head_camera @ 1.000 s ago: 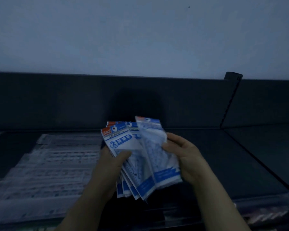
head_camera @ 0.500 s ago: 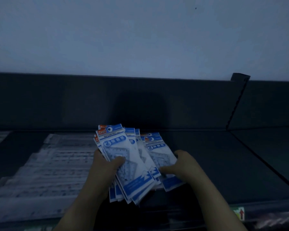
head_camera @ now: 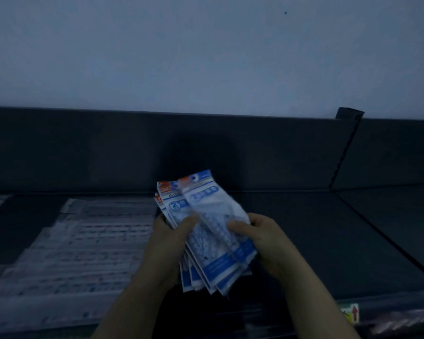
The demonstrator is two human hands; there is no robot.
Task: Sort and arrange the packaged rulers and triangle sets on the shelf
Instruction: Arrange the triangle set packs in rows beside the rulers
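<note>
Dim view of a dark shelf against a pale wall. Two hands hold a fanned stack of blue-and-white triangle sets tilted upright above the shelf's middle. The left hand has its grip closed round the stack, thumb across the front. The right hand pinches the front packet's right edge. Packaged rulers lie in overlapping rows on the shelf's left.

The triangle-set packets, gripped between the left hand and right hand, block the middle of the shelf. Right of the packets the shelf surface lies open up to a seam. Left of them, overlapping packaged rulers cover it. Behind them the back panel walls off the rear, and in front runs the label rail.
</note>
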